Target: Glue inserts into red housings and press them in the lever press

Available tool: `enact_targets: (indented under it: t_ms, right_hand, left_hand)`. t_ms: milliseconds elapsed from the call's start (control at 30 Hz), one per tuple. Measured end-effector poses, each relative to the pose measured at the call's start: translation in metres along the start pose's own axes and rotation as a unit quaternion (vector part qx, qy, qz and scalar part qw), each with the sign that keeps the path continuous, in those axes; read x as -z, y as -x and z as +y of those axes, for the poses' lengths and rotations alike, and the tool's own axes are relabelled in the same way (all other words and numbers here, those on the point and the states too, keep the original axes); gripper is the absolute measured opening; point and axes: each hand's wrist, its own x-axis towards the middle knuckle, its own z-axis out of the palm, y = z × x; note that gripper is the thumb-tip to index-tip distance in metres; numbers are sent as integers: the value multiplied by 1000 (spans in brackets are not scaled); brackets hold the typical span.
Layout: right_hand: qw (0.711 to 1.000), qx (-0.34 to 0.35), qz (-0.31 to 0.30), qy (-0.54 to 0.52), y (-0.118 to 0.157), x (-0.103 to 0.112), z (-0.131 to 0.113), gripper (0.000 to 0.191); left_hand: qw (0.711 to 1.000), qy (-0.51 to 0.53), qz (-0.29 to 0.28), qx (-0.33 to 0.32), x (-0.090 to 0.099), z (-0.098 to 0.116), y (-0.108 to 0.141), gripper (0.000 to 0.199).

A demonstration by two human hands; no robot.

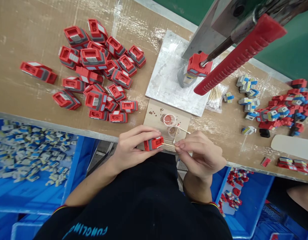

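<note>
My left hand (135, 145) grips a small red and grey plastic part (154, 143) between thumb and fingers near the table's front edge. A thin cotton swab (169, 145) is pinched in my right hand (199, 153), its far end at the red part's recess; whether it touches inside I cannot tell. Just beyond the hands stand a small clear cup (169, 119) with reddish liquid and a second clear cup (173, 131) with another swab (184, 129) across it. Both rest on a stained beige board (154, 115).
Many red and grey parts (93, 58) lie at left. A press with a red-gripped lever (240, 55) stands on a metal plate (164, 70); bagged swabs (215, 96) lie beside it. Small red, white and blue pieces (276, 113) cover the right. Blue bins (80, 166) flank me; someone's arm (301, 196) shows at right.
</note>
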Motion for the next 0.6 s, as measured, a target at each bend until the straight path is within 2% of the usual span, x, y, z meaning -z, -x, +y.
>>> enact_targets:
  t_ms: [300, 600]
  right_hand:
    - [998, -10, -3, -66, 1, -7, -5, 15]
    - [999, 13, 37, -3, 1, -10, -6, 14]
  left_hand:
    - [1000, 22, -12, -3, -1, -1, 1, 36]
    - [999, 38, -16, -4, -2, -1, 2, 37]
